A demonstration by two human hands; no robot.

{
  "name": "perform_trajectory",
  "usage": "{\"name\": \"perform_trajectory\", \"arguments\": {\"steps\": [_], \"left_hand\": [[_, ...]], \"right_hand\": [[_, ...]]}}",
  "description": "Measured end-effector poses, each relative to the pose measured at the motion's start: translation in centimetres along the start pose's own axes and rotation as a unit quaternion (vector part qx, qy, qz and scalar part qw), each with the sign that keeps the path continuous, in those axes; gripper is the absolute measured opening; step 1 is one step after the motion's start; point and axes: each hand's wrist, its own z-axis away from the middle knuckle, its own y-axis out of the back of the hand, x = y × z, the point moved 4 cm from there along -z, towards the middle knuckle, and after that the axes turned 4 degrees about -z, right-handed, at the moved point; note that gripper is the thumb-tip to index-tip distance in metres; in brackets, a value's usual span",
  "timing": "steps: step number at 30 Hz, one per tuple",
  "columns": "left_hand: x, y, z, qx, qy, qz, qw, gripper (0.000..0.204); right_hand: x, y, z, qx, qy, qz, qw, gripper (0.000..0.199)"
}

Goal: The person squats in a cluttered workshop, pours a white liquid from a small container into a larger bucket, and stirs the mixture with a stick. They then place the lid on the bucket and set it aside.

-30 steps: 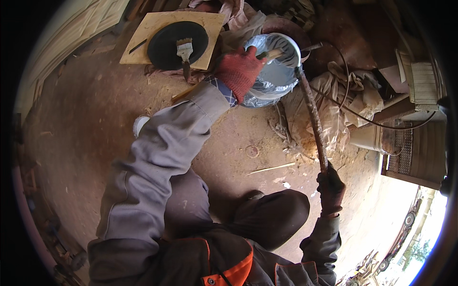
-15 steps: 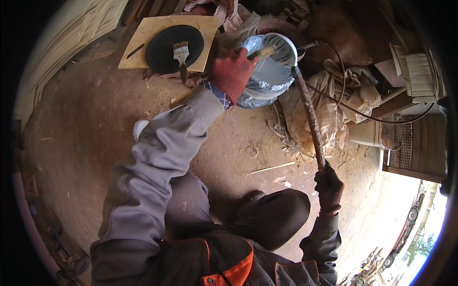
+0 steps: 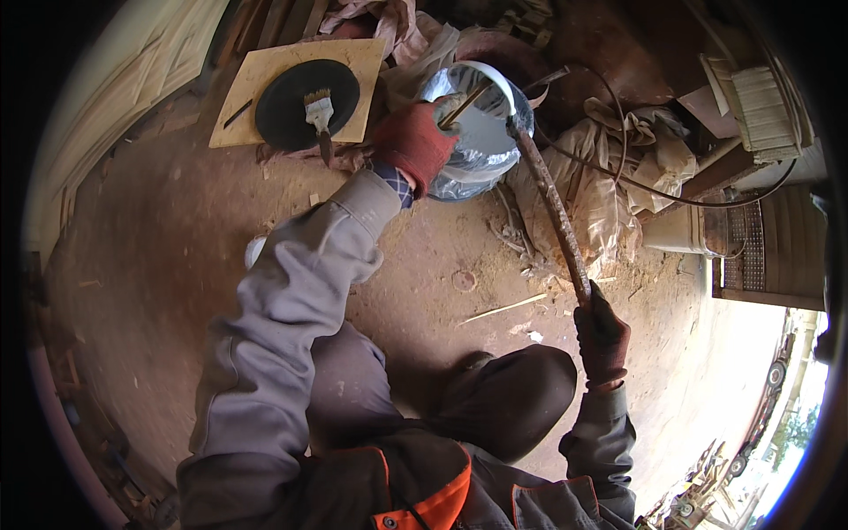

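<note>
While my red-gloved left hand (image 3: 413,141) steadies the silvery bucket (image 3: 477,132), right-hand fingers (image 3: 601,329) clench the long rusty rod (image 3: 552,208), seemingly stiff, heavy, rough; best gripped low.

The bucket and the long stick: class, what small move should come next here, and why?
Probably sink the stick deeper into the bucket. Its far end only rests at the rim, the right hand grips its near end, and the left hand already steadies the bucket's edge.

No packages, labels, signs or screens in view.
</note>
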Motion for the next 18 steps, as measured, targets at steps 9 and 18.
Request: {"name": "perform_trajectory", "arguments": {"steps": [9, 18], "left_hand": [[-0.7, -0.6, 0.6, -0.065, -0.067, -0.138, 0.986, 0.037], [0.2, 3.4, 4.4, 0.064, -0.166, -0.064, 0.982, 0.039]], "right_hand": [[-0.4, -0.3, -0.1, 0.046, 0.022, 0.029, 0.998, 0.051], [0.1, 1.2, 0.0, 0.114, 0.059, 0.099, 0.987, 0.051]]}}
